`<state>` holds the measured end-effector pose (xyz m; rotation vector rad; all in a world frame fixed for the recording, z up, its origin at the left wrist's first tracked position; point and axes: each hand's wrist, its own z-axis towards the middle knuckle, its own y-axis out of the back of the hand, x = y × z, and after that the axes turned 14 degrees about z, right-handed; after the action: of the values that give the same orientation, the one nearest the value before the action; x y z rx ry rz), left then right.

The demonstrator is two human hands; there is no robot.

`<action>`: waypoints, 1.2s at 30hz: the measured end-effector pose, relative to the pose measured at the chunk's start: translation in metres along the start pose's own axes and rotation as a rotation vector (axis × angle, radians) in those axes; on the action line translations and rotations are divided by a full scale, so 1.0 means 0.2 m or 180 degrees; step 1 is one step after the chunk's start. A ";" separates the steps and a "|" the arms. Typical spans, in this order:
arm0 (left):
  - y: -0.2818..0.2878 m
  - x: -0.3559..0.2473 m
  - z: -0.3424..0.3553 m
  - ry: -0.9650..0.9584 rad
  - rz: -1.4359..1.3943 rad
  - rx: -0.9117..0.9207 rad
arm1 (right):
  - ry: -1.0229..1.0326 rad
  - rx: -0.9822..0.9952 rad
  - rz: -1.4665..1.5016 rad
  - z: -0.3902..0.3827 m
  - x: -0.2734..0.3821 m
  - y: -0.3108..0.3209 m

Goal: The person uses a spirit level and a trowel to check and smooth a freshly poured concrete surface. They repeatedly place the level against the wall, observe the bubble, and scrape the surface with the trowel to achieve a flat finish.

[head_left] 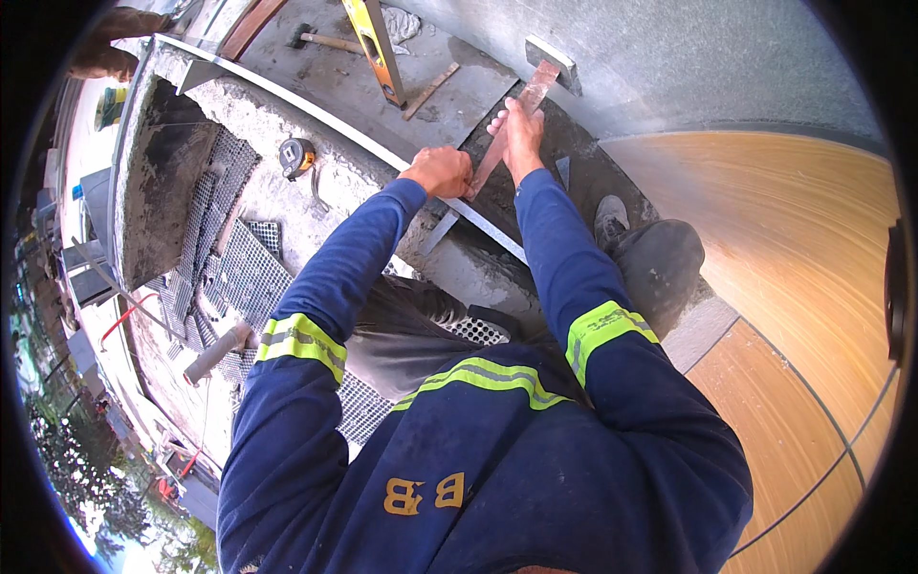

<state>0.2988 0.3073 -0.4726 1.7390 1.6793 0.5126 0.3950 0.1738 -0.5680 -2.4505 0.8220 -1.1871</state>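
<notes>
My right hand [521,134] is closed around a long flat reddish-brown bar [537,82], which runs diagonally from a small pale plate [564,67] at the grey wall down to a white metal strip [363,141]. My left hand [441,172] has its fingers curled at the bar's lower end, beside the strip. Under the bar lies a dark bed [488,215], its surface partly hidden by my arms. A short grey metal piece [439,232] juts below the strip.
A yellow spirit level [378,57], hammer [335,41] and wooden stick [429,93] are behind the strip. A tape measure [296,155], mesh sheets [244,273] and grey cylinder [215,354] lie left. My knee [669,258] is by the wood-look panels [784,220].
</notes>
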 end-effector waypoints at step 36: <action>0.37 0.40 0.00 0.1616 -0.0334 -0.2241 | -0.0729 0.0126 -0.1174 -0.19 -0.01 0.20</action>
<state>0.3603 0.3884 -0.4351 1.0465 1.6092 1.3884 0.3495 0.1426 -0.5645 -2.7150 0.2874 -0.9913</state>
